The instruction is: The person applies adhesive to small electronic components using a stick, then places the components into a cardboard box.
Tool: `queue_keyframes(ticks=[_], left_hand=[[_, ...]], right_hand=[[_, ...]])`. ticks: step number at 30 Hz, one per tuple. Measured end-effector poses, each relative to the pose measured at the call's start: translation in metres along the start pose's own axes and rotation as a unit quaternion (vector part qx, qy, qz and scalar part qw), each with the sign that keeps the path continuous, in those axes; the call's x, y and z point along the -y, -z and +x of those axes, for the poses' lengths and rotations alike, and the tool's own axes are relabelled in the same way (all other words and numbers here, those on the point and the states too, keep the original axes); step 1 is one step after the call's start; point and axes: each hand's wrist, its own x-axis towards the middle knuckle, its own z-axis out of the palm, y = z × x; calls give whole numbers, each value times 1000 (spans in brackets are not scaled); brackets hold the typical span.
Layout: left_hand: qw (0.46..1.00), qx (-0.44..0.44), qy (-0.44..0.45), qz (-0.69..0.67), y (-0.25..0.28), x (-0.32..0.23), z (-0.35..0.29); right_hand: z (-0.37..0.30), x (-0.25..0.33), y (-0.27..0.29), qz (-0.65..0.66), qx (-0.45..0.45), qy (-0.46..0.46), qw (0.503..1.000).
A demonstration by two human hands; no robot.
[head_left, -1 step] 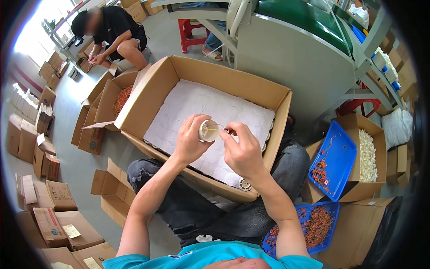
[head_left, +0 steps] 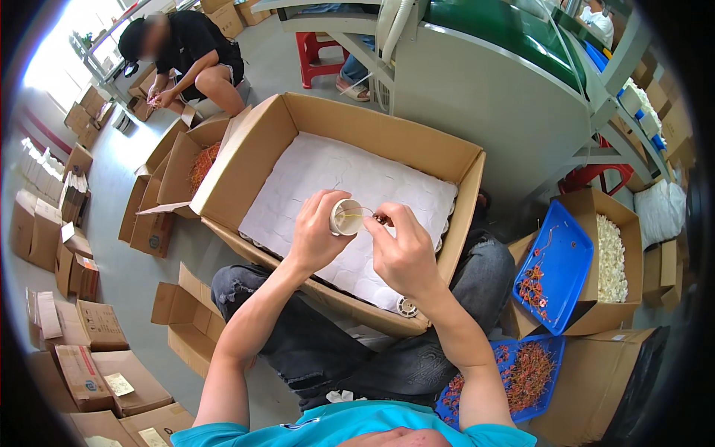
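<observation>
My left hand (head_left: 319, 232) is wrapped round a small white round cup-shaped part (head_left: 347, 217), its open end facing right. Thin wires (head_left: 357, 211), one of them yellow, run from inside it to my right hand (head_left: 402, 244). Those fingers pinch a small dark reddish piece (head_left: 383, 219) at the wire ends, its exact kind hard to make out. Both hands are above a large open cardboard box (head_left: 298, 112), which holds a white sheet (head_left: 357, 167) over rounded shapes. A white round part with a slotted face (head_left: 407, 306) lies in the box's near right corner.
Right of me are a blue tray (head_left: 570, 257) with red-wired pieces, another blue tray (head_left: 547, 398) full of them, and a box of white parts (head_left: 611, 261). Cardboard boxes (head_left: 141, 380) line the left. A person (head_left: 190, 56) crouches at far left. A machine (head_left: 477, 97) stands ahead.
</observation>
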Motion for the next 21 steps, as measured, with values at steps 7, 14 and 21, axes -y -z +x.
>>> queue_keyframes(ticks=[7, 14, 21], left_hand=[[998, -21, -37, 47, 2, -1, 3], [989, -11, -111, 102, -4, -5, 3], [996, 22, -65, 53, -8, -8, 0]], right_hand=[[0, 8, 4, 200, 36, -135, 970], [-4, 0, -13, 150, -4, -151, 977], [-3, -6, -23, 146, -37, -106, 983]])
